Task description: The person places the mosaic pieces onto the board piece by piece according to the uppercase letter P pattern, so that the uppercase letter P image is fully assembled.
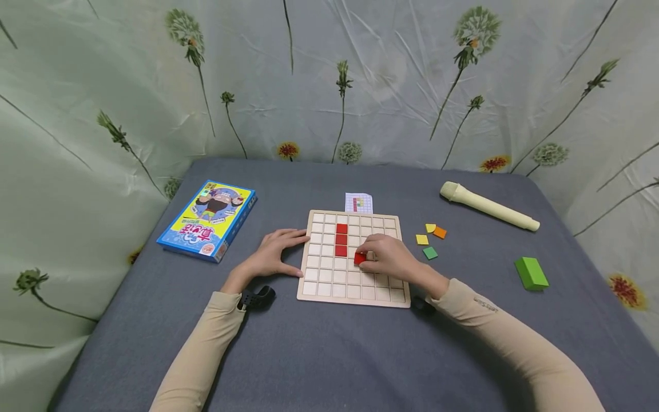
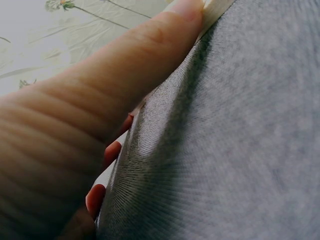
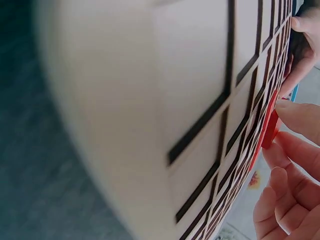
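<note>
A wooden grid board (image 1: 329, 293) with square cells lies on the cloth-covered table. Three red tiles (image 1: 341, 240) sit in a column in its upper middle part. My right hand (image 1: 389, 256) pinches another red tile (image 1: 359, 259) between thumb and fingers, low over the cells just right of that column's lower end. In the right wrist view the pinched red tile (image 3: 270, 129) stands tilted close to the board. My left hand (image 1: 272, 253) rests at the board's left edge, its thumb and fingers spread against the rim. The left thumb (image 2: 145, 50) touches the board edge in the left wrist view.
Behind the board lies a small pattern card (image 1: 358, 203). Several loose tiles, yellow (image 1: 422, 240), orange (image 1: 440, 232) and green (image 1: 429, 253), are to its right. Further right are a green block (image 1: 531, 273) and a cream microphone-shaped object (image 1: 489, 207). A blue-yellow box (image 1: 208, 220) lies left.
</note>
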Tool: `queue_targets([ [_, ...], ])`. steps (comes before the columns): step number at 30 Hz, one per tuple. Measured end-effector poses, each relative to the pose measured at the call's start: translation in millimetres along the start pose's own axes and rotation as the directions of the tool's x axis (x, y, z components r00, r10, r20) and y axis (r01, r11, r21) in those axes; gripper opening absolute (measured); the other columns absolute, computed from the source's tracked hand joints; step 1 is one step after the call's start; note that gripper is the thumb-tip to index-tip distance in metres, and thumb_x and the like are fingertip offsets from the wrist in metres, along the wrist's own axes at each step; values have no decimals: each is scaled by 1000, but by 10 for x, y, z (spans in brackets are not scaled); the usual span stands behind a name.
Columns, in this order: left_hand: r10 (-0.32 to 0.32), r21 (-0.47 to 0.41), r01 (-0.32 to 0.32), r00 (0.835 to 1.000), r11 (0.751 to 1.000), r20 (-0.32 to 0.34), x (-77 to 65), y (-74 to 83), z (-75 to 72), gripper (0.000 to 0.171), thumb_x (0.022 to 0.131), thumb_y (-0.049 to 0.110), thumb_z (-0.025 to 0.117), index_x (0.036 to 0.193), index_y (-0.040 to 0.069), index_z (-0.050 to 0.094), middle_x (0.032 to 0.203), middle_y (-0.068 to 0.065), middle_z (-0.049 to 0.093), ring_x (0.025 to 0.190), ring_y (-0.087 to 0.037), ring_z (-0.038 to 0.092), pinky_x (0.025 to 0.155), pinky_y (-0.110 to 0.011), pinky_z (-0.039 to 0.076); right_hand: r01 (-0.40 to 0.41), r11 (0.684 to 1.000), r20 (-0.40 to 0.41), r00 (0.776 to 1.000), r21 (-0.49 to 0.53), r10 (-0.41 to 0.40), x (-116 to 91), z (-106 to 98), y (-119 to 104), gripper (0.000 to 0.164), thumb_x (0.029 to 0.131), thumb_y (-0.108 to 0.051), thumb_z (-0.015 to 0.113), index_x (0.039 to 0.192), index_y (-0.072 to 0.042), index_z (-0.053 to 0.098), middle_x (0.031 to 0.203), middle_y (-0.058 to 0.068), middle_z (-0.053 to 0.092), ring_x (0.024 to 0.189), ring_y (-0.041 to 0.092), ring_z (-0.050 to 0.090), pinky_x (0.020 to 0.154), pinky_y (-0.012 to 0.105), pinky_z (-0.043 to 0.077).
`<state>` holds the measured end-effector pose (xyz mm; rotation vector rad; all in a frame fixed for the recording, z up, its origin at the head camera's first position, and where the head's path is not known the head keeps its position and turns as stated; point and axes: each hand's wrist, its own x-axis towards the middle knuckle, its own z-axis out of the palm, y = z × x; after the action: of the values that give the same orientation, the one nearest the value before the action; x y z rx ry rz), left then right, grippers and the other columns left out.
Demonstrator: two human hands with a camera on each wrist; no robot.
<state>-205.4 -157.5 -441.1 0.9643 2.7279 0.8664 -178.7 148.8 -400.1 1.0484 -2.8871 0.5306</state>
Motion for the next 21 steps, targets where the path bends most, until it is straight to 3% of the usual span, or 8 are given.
queue_targets([
  [11,-12,-10,12,1000,1000,13,-10,16,27,84,69,38,81,140,13,45,150,-10,39,137,-33,30,104,-58,18,74,997,21,997,-39,-73,94,77,-125,16,77,-18,74,93,-13,74,84,-2,66,74,8,55,66,22,45],
  [21,-17,-9,17,1000,1000,18,12,7,-3,84,69,40,81,141,14,45,151,-9,38,138,-32,30,105,-57,18,78,995,33,997,-62,-76,172,87,-167,20,76,-21,76,95,-14,75,83,-2,64,73,8,53,62,21,44],
])
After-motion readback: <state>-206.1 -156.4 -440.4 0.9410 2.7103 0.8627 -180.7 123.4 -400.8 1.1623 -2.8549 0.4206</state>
